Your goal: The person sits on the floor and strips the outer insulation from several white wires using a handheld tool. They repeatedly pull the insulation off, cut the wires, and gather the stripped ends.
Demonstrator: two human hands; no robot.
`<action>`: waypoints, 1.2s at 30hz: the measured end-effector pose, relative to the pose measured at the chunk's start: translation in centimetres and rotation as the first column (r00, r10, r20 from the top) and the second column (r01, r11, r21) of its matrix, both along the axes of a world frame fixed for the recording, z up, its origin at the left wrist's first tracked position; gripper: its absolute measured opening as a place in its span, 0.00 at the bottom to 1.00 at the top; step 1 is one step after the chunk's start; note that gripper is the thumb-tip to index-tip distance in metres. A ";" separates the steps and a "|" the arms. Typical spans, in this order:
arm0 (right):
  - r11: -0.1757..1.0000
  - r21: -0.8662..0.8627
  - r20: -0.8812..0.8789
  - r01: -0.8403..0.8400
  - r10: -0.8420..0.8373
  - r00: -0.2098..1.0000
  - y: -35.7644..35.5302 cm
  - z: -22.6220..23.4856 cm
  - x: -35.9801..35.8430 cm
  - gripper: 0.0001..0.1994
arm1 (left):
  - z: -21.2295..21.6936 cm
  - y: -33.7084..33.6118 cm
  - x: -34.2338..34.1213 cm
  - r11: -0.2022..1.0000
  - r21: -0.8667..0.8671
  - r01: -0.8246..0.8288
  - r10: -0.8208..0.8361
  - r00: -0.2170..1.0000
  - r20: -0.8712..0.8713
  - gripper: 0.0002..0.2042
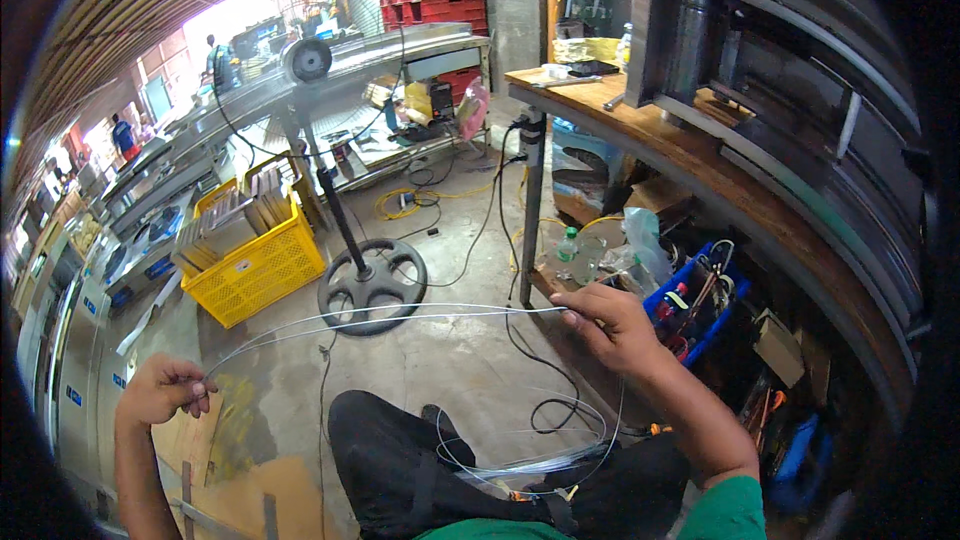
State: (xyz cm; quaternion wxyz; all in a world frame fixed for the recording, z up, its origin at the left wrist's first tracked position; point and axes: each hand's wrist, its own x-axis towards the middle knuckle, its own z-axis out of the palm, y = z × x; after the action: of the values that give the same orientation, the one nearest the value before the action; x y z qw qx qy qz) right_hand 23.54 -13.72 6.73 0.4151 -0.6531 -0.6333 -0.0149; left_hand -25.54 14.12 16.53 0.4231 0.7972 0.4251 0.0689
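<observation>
Between my two hands stretches a thin silvery wire, running in two strands that lie close together near the right hand and bow apart toward the left. My left hand pinches its left end, fingers curled inward. At the right, my right hand grips the other end between thumb and forefinger. Below, a loose bundle of the same kind of wire lies across my lap, with a loop rising toward my right forearm. A small orange-handled tool rests by the bundle; its kind cannot be made out.
A wooden-topped workbench carries a large metal machine on my right. Beneath it sits a blue crate of tools. A yellow crate of flat pieces stands ahead left, beside a wheeled-base stand. Black cables trail over the floor.
</observation>
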 end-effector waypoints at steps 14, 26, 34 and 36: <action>0.993 -0.066 0.233 -0.099 0.112 0.966 0.1 -2.3 2.9 0.17 | 1.2 0.0 0.7 0.993 0.054 0.105 -0.100 0.991 -0.091 0.06; 0.978 -0.164 0.119 -0.130 0.151 0.981 0.8 -2.6 3.3 0.18 | 0.7 0.2 0.7 0.996 0.053 0.071 -0.066 0.993 -0.098 0.07; 0.966 -0.168 0.281 -0.195 0.237 0.930 3.2 -1.6 -0.9 0.09 | -4.1 -4.0 4.1 0.907 0.353 0.231 -0.036 0.875 -0.482 0.26; 0.957 -0.215 0.371 -0.193 0.263 0.891 4.5 -2.4 -2.8 0.09 | -5.9 -6.9 6.8 0.822 0.535 0.197 -0.020 0.948 -0.318 0.29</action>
State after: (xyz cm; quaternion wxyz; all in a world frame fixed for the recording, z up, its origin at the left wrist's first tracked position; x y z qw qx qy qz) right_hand 20.73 -9.25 4.32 0.2196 -0.5906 -0.7753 -0.0427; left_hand -18.76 7.26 10.67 0.1050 0.9101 0.3983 0.0450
